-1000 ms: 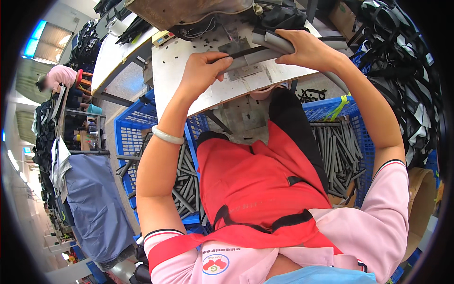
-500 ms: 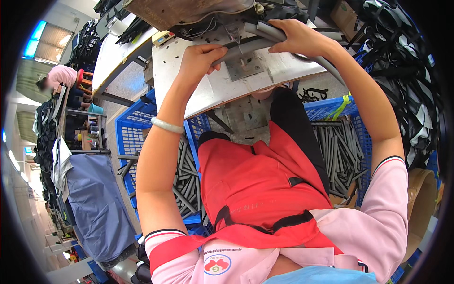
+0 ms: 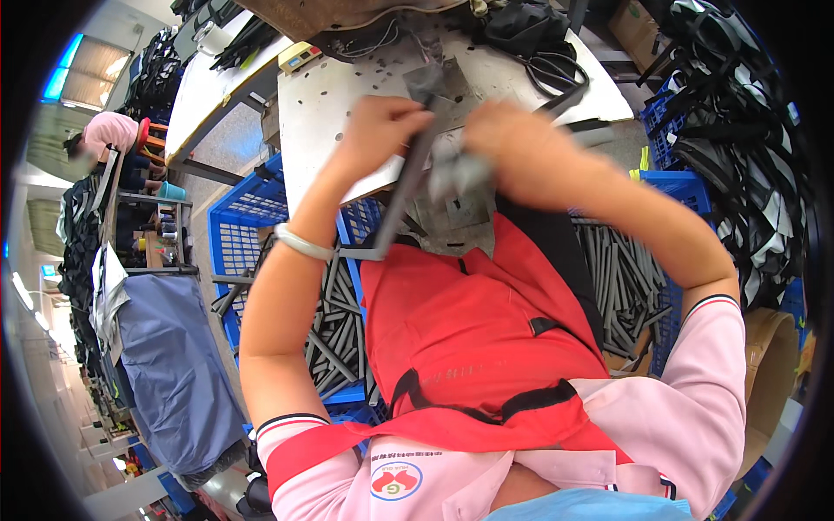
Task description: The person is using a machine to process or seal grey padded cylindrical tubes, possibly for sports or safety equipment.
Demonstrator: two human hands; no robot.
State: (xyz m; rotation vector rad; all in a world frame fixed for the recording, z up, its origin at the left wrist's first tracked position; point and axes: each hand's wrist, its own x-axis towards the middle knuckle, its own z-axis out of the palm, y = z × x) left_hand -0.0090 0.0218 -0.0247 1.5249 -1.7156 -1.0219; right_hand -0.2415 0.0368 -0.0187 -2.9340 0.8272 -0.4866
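My left hand [image 3: 380, 135] is closed at the near side of the worktable, pinching the upper end of a long dark grey strip [image 3: 403, 195]. The strip slants down toward my lap, its lower end near my left wrist. To the right, my right hand [image 3: 517, 154] is smeared by motion. Several short grey foam tubes [image 3: 453, 172], also blurred, stick out from its fingers toward the strip. Both hands are in front of the sewing machine's metal plate [image 3: 426, 82], clear of the needle area.
Black-handled scissors [image 3: 556, 76] lie on the white worktable [image 3: 317, 113], beside black fabric [image 3: 526, 30]. Below stand blue crates [image 3: 252, 213] holding many grey tubes [image 3: 617, 286]. Black straps [image 3: 738, 165] are heaped at right. Another person [image 3: 109, 135] sits far left.
Both hands have come back from the sewing machine toward me. The strip, earlier stretched level between them, now hangs from my left hand. The scissors have come into sight.
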